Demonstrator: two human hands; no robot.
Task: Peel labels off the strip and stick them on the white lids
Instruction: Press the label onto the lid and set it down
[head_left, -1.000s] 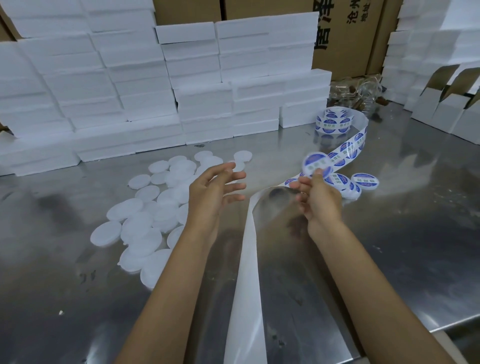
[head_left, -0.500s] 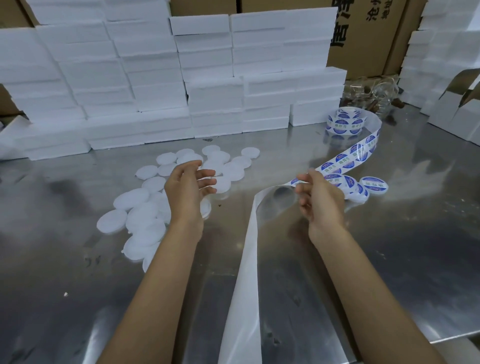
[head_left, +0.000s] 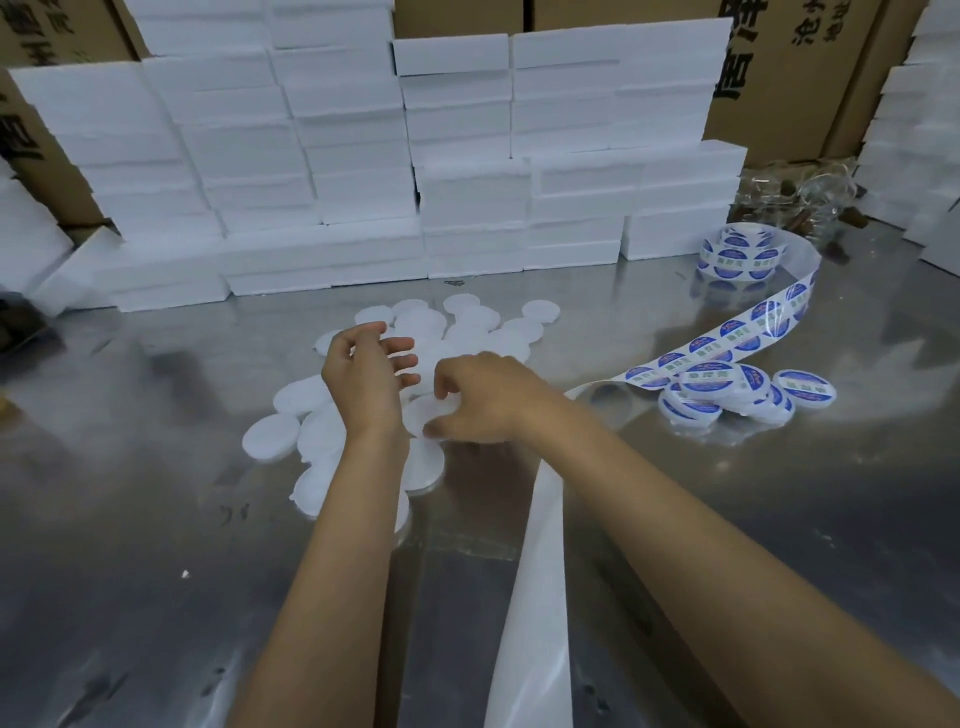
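Several plain white lids (head_left: 470, 325) lie in a loose pile on the steel table (head_left: 156, 519). My left hand (head_left: 369, 379) hovers over the pile with its fingers loosely spread, holding nothing. My right hand (head_left: 483, 400) reaches across to the pile, thumb and curled fingers round the edge of one white lid (head_left: 428, 410). No label shows in either hand. The label strip (head_left: 727, 338) runs from its roll (head_left: 737, 254) toward me and lies free. Its bare backing paper (head_left: 535, 597) hangs over the table's front edge. Several labelled lids (head_left: 802, 387) sit to the right.
Stacked white foam boxes (head_left: 467, 156) form a wall at the back, with brown cartons (head_left: 779, 78) behind them. A crumpled clear plastic bag (head_left: 800, 187) lies at the back right, and more white boxes (head_left: 924, 156) stand along the right edge.
My right hand has let go of the strip and moved left onto the pile of white lids. My left hand stays over the pile.
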